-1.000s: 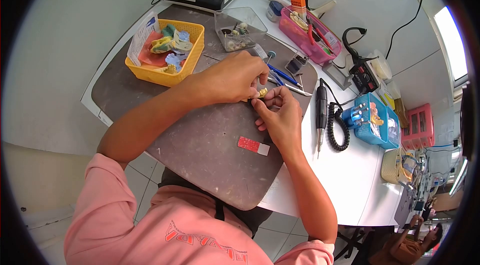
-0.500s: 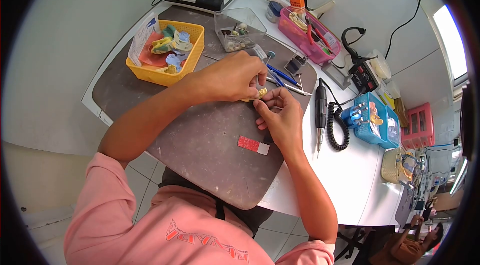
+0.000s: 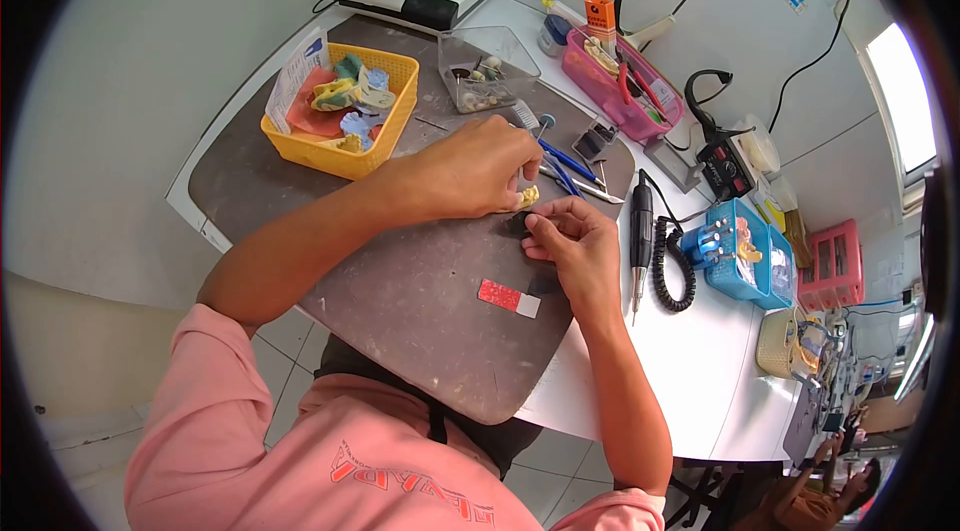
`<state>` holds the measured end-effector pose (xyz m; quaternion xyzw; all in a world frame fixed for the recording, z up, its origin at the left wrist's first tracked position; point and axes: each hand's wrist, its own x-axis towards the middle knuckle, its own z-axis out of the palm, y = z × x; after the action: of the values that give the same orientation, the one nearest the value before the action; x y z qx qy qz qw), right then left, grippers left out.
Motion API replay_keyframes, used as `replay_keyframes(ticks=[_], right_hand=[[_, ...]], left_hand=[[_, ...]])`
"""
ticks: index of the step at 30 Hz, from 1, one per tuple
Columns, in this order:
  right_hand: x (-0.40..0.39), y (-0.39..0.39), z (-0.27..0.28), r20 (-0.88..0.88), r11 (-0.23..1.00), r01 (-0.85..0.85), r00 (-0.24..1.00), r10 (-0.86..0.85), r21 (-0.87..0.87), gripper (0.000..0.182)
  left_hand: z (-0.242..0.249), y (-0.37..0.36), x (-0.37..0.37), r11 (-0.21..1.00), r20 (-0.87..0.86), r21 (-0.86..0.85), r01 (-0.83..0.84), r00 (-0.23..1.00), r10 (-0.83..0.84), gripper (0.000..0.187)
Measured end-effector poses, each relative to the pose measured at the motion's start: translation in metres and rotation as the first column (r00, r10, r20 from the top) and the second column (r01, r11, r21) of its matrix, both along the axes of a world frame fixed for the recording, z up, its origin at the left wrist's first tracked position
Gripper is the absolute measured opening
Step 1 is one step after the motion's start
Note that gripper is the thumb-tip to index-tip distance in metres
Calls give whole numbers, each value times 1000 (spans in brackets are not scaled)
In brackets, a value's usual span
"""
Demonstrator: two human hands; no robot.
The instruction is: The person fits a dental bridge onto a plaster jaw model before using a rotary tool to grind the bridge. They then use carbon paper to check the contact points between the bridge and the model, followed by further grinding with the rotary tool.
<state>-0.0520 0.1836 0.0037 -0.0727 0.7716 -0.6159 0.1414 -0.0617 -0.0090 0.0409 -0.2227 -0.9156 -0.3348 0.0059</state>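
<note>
My left hand [image 3: 490,166] is closed on a small yellowish dental cast [image 3: 528,196], most of which its fingers hide. Just right of the cast, my right hand [image 3: 572,246] pinches a small dark, thin piece [image 3: 518,224] between thumb and fingertips. Both hands are low over the grey-brown mat [image 3: 420,281]. Below my right hand lie a red and white strip [image 3: 507,297] and a dark square [image 3: 544,281] by its end.
A yellow basket [image 3: 345,164] of moulds stands left, a clear box [image 3: 487,61] behind. Blue-handled tools [image 3: 568,161] lie past my hands. Rightward are a black handpiece [image 3: 641,231] with coiled cord, a pink basket [image 3: 620,86] and a blue basket [image 3: 735,271]. Another person [image 3: 815,491] sits far right.
My right hand has drawn slightly right and down from the cast, and the dark piece in its fingers now shows. My left hand still holds the cast in nearly the same place.
</note>
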Motion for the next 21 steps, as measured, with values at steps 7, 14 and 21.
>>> replay_keyframes(ticks=[7,14,21], right_hand=[[-1,-7,-4,26,1000,-27,999,27,-12,15],[-7,-11,-3,72,999,-39,997,40,-17,19],[-12,-11,-4,101,996,-70,992,75,-46,20]], left_hand=[[0,-3,-3,1000,58,14,1,998,-2,21],[0,-3,-4,999,99,42,-9,995,5,21],[1,-4,-4,999,119,48,-22,993,16,20]])
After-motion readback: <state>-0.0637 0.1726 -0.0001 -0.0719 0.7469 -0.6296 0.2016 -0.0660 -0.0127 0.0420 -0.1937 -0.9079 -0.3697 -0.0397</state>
